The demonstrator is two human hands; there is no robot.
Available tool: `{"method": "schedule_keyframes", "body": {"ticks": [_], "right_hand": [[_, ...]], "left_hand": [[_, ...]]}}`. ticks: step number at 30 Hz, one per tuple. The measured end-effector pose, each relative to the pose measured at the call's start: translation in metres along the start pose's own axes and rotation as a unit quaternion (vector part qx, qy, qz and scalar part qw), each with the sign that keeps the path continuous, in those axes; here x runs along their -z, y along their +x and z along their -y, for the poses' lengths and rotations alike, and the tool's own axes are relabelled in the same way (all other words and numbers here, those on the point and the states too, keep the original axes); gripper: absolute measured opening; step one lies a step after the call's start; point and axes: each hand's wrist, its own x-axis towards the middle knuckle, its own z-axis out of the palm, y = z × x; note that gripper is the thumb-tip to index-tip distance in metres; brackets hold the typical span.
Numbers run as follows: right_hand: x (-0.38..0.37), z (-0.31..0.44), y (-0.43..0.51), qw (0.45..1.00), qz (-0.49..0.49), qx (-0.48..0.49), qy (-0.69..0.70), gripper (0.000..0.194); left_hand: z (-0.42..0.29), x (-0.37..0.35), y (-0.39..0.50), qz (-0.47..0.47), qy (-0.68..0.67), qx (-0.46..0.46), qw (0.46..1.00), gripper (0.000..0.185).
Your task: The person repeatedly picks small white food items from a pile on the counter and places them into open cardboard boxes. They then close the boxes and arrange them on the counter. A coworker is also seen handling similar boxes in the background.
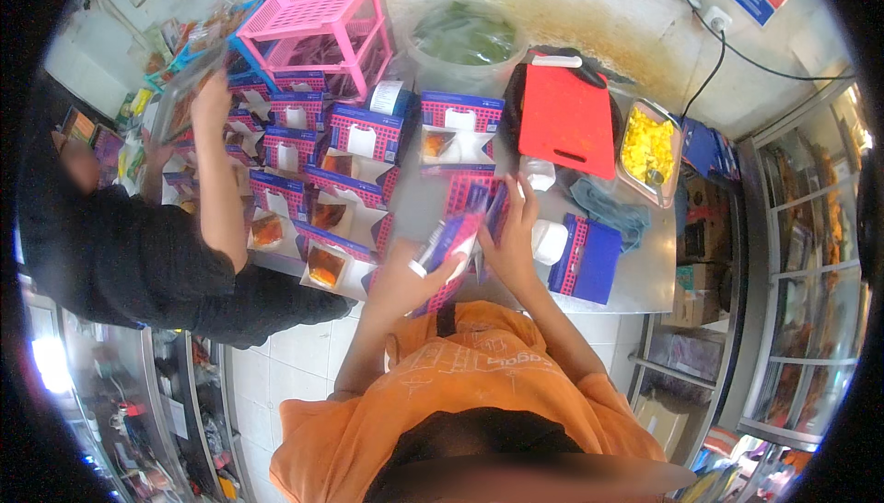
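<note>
Over the metal table I hold a blue and pink printed carton box (461, 230), partly folded and blurred. My left hand (407, 278) grips its left side near the table's front edge. At its right panel is my right hand (514, 241), thumb against the cardboard and fingers raised. Left of my hands stand several open boxes of the same print; the nearest box (349, 275) has a brown piece of food in one corner. One more open box (460, 134) stands straight ahead. To the right lie flat cartons (595, 265) and a white container (550, 242).
A co-worker's arm (219, 178) reaches over the boxes at left, holding a clear plastic container. Along the back are a pink rack (304, 6), a tub of green leaves (464, 37), a red cutting board (566, 116), and a tray of yellow food (648, 140). A blue cloth (615, 209) lies at right.
</note>
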Motion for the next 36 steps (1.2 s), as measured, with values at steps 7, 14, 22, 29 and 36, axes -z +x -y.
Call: {"method": "schedule_keyframes", "body": {"ticks": [7,14,22,29,36], "right_hand": [[0.015,-0.047,0.003,0.975,0.147,-0.048,-0.159,0.044],[0.012,-0.054,-0.003,0.967,0.14,-0.111,-0.183,0.034],[0.015,-0.09,-0.002,0.97,0.24,-0.045,-0.017,0.061],[-0.02,-0.137,-0.053,0.866,0.307,0.011,-0.395,0.078],[-0.007,-0.138,-0.027,0.938,0.02,-0.317,0.135,0.058]], "left_hand": [[-0.011,0.046,0.024,-0.027,0.268,-0.104,0.958,0.034],[0.02,-0.015,0.027,-0.278,0.227,-0.032,0.933,0.07],[0.078,0.027,0.047,-0.152,0.037,0.112,0.981,0.057],[0.098,0.001,0.059,-0.144,0.021,0.074,0.987,0.051],[0.119,-0.045,0.055,-0.125,-0.057,0.136,0.981,0.047]]}}
